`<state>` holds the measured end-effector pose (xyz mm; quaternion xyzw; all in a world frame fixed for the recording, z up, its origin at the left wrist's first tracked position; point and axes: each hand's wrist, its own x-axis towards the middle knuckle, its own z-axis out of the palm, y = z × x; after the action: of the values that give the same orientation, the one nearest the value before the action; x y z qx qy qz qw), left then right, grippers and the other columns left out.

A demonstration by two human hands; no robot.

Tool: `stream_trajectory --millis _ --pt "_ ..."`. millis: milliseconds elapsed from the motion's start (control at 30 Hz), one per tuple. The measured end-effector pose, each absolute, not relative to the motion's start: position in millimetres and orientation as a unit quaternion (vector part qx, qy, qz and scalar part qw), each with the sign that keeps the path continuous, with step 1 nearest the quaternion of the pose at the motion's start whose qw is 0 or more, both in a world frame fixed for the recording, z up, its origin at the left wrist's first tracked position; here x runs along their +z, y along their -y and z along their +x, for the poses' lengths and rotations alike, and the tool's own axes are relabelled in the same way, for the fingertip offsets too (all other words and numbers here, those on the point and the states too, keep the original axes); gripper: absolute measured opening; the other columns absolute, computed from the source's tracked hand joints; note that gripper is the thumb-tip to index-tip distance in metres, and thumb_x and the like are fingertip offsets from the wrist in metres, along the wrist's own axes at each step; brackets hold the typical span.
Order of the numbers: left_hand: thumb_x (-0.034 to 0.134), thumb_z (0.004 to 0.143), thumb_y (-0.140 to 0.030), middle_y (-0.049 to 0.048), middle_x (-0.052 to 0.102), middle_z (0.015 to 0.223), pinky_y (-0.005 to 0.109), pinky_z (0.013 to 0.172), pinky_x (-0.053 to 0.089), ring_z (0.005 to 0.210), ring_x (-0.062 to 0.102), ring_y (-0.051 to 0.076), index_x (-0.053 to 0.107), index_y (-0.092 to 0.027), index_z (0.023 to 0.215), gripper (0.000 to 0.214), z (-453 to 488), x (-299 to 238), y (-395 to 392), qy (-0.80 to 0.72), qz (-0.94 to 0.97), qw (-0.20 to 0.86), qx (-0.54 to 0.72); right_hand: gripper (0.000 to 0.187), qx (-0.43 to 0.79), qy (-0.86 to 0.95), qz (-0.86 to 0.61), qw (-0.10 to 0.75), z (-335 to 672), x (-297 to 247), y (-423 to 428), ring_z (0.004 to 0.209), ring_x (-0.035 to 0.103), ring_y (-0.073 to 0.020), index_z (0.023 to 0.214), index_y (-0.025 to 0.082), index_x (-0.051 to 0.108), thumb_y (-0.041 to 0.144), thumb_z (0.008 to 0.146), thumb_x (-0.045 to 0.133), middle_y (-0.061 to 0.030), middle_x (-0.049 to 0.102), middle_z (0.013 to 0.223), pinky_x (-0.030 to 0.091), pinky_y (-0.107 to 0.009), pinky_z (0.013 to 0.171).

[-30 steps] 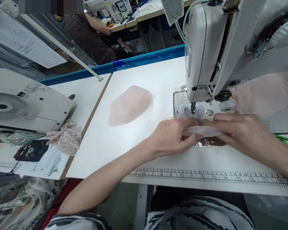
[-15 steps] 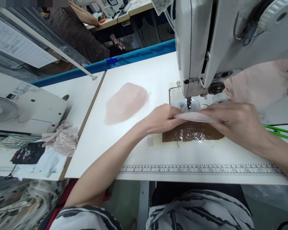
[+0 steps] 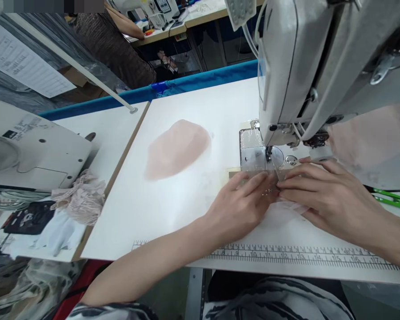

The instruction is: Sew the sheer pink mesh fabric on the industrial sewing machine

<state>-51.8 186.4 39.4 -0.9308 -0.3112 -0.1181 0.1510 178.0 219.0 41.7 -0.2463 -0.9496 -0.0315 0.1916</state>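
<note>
Just in front of the needle and presser foot (image 3: 269, 153) of a white sewing machine (image 3: 286, 66), both hands meet over a thin, sheer pale fabric piece (image 3: 288, 208). My left hand (image 3: 242, 206) has its fingers bent and pressed together on the fabric's left part. My right hand (image 3: 333, 200) grips it from the right, fingers close together near the metal needle plate (image 3: 251, 153). Part of the fabric hangs toward the table's front edge; the rest is hidden under the fingers. A pink sheer fabric piece (image 3: 180, 149) lies flat on the white table, left of the machine.
Green-handled snips (image 3: 393, 200) lie at the right, near more pink fabric (image 3: 370, 138). A printed ruler (image 3: 286, 255) runs along the front edge. Another machine (image 3: 33, 146) and a bundle of pale strips (image 3: 83, 198) are at the left. A person (image 3: 110, 44) sits beyond.
Both hands have come nearer to me and lowered onto the table with the sheer fabric, which was stretched between them in the air. The view has shifted slightly.
</note>
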Motion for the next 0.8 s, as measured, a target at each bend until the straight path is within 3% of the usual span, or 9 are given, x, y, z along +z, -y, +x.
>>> stream_trajectory --millis 133,533,800 --pt "0.049 0.100 -0.015 0.0129 0.067 0.130 0.047 0.115 0.043 0.126 0.061 0.024 0.063 -0.012 0.130 0.033 -55 38 -183 0.313 -0.936 0.135 -0.087 0.037 -0.015 0.943 -0.260 0.209 177 40 -218 0.102 0.066 -0.0247 0.091 0.023 0.074 0.005 0.089 0.043 -0.0031 0.076 0.102 0.044 -0.046 0.095" --pt "0.053 0.097 -0.018 0.0142 0.062 0.137 0.050 0.118 0.040 0.130 0.059 0.025 0.059 -0.012 0.136 0.039 -58 33 -195 0.332 -0.934 0.110 -0.076 0.036 -0.047 0.940 -0.264 0.211 176 36 -224 0.099 0.069 -0.0231 0.095 0.024 0.074 0.005 0.089 0.044 -0.0024 0.077 0.107 0.046 -0.044 0.093" --pt "0.046 0.101 -0.019 0.0135 0.061 0.139 0.054 0.121 0.034 0.132 0.057 0.025 0.057 -0.013 0.138 0.039 -60 24 -217 0.345 -0.927 0.113 -0.093 0.030 -0.096 0.926 -0.273 0.242 175 25 -239 0.089 0.072 -0.0215 0.095 0.021 0.075 0.008 0.092 0.048 -0.0050 0.078 0.103 0.049 -0.043 0.095"
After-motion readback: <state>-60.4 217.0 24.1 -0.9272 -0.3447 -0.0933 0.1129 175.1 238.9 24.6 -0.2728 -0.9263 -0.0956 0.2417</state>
